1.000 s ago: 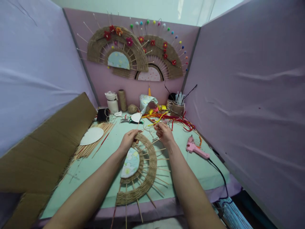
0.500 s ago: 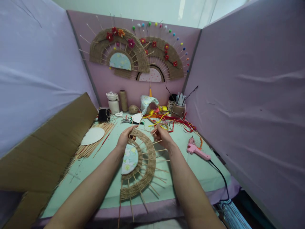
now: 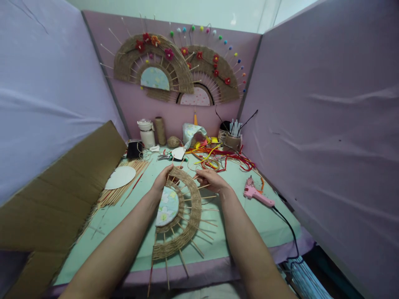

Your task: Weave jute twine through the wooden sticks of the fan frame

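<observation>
A half-round fan of wooden sticks wound with jute twine (image 3: 187,224) lies on the green table top (image 3: 255,220), with a floral paper half-disc (image 3: 167,206) at its centre. My left hand (image 3: 164,179) is closed on the fan's upper left end. To its right, my right hand (image 3: 209,180) pinches the upper sticks at the fan's outer band, fingers together. Both forearms reach in from the bottom edge.
A pink glue gun (image 3: 257,194) with a black cord lies right of the fan. Loose sticks and a white half-disc (image 3: 120,177) lie at left beside a cardboard sheet (image 3: 62,182). Red and yellow cords (image 3: 224,157), twine spools, scissors and cups crowd the back. Two finished fans (image 3: 174,70) hang on the wall.
The fan has turned a little and shifted toward me. My right hand slid down and left onto the outer band; my left hand kept its hold on the upper end.
</observation>
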Action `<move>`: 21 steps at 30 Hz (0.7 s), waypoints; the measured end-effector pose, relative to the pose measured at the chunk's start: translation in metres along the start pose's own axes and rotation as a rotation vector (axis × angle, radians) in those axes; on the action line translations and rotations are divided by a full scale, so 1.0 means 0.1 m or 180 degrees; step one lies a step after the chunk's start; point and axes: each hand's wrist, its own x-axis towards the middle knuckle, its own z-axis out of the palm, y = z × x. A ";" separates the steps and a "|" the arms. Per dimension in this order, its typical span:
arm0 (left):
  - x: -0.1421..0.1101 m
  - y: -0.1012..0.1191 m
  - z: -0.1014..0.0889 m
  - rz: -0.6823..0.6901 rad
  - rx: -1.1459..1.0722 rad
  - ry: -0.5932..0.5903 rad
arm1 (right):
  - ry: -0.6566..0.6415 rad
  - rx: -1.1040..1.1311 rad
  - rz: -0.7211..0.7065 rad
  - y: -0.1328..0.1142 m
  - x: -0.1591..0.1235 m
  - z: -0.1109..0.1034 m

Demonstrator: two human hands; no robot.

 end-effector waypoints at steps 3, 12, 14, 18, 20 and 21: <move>-0.04 -0.01 -0.03 -0.0512 -0.0279 -0.0506 | 0.0024 0.0054 -0.0006 0.03 0.02 -0.03; 0.00 -0.08 -0.16 -0.1025 -0.0255 -0.1328 | 0.0189 0.0253 0.0063 0.01 0.05 -0.08; 0.01 -0.06 -0.17 -0.0928 -0.0278 -0.1325 | 0.0168 0.0284 0.0076 0.01 0.04 -0.08; 0.00 0.00 -0.20 -0.0691 -0.0249 -0.1484 | 0.0177 0.0326 0.0083 0.00 0.04 -0.07; -0.02 0.03 -0.20 -0.0505 -0.0263 -0.1593 | 0.0193 0.0327 0.0042 0.00 0.04 -0.06; -0.03 0.04 -0.20 -0.0418 -0.0271 -0.1638 | 0.0211 0.0313 0.0001 0.00 0.04 -0.05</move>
